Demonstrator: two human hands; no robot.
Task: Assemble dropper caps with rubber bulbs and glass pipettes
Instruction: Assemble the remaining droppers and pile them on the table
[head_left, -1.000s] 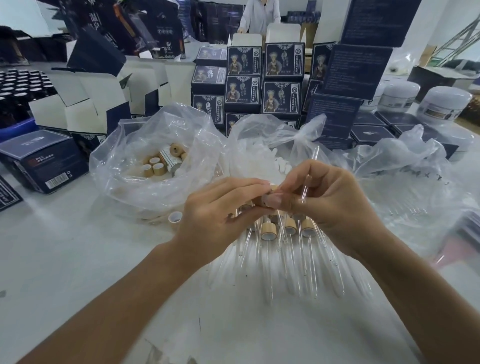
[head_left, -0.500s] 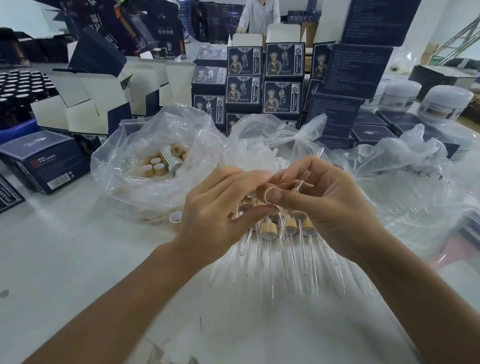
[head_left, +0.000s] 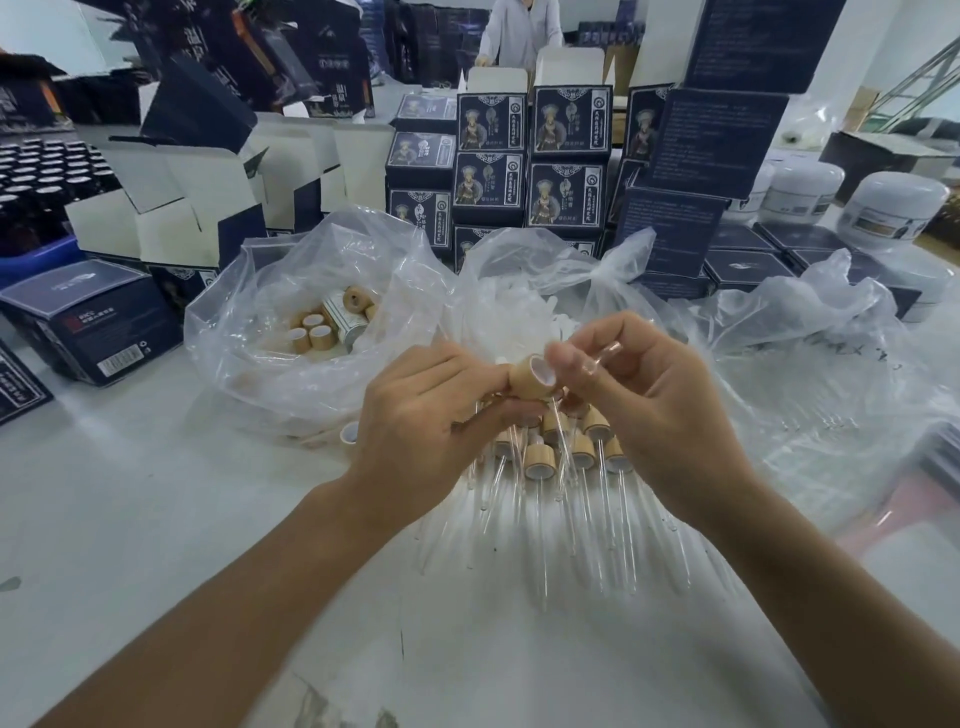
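The left hand (head_left: 431, 410) pinches a short wooden-sided dropper cap (head_left: 530, 382) between thumb and fingertips, tilted so that its white-lined open mouth faces right and a little upward; that tilt seems meant to present the opening to the other hand. The right hand (head_left: 639, 395) holds a thin clear glass pipette (head_left: 602, 357) between thumb and curled fingers, and its thumb tip sits just beside the cap's rim, so the tube looks about to be fed into the mouth. Whether the pipette's end has entered the cap cannot be told, since it is blurred and partly hidden. Both wrists are bent inward and the forearms converge from the near edge, with the work held above the white table (head_left: 156, 519). Directly beneath lies a fan of finished droppers (head_left: 540, 462), caps far and glass tips near. To the far left a clear plastic bag (head_left: 249, 332) holds loose wooden caps (head_left: 311, 332), within easy reach.
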